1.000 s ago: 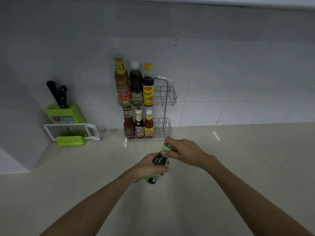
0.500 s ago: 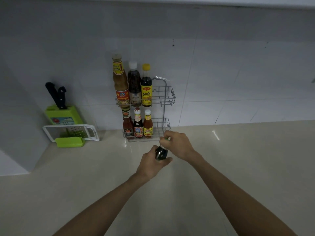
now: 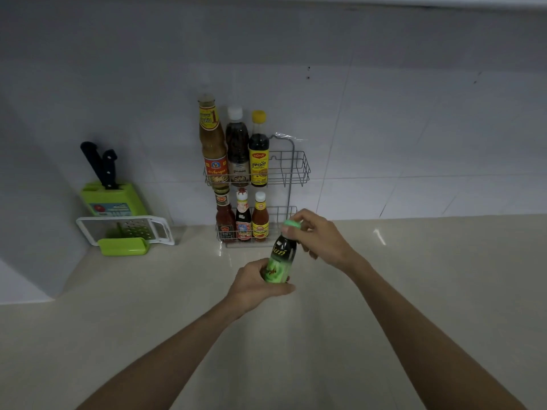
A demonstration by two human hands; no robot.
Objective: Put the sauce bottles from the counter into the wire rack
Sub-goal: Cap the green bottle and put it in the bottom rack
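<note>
While the left hand (image 3: 254,284) is wrapping closed around the lower body of a dark sauce bottle with a green label (image 3: 280,258), the right hand (image 3: 318,236) is pinching its green cap (image 3: 292,224) between fingertips. Both are holding the bottle tilted above the pale worktop (image 3: 414,291), just in front of the two-tier wire rack (image 3: 291,173). Six bottles are standing in the rack's left part, three per tier, leaving its right side free.

Dim, greyish light; small glare on the counter (image 3: 380,235) (wide-angle bending at edges).
</note>
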